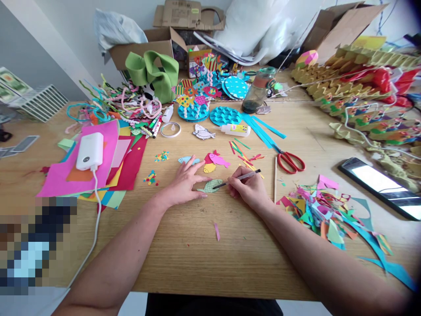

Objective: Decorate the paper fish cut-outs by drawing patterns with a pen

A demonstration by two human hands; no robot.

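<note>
My right hand is closed round a pen, its tip on the green paper fish. Dark crisscross scale lines cover that fish, which lies flat on the table. At its left end my left hand rests with fingers spread, thumb and fingertips touching or close to the paper. Just beyond the left fingers lies a light blue paper fish. A pink paper fish overlaps red and yellow fish a little farther back.
Red-handled scissors and a thin wooden stick lie right of my hand, near a heap of paper scraps and a phone. A white power bank sits on coloured paper at left. Behind are a glue bottle and tape roll.
</note>
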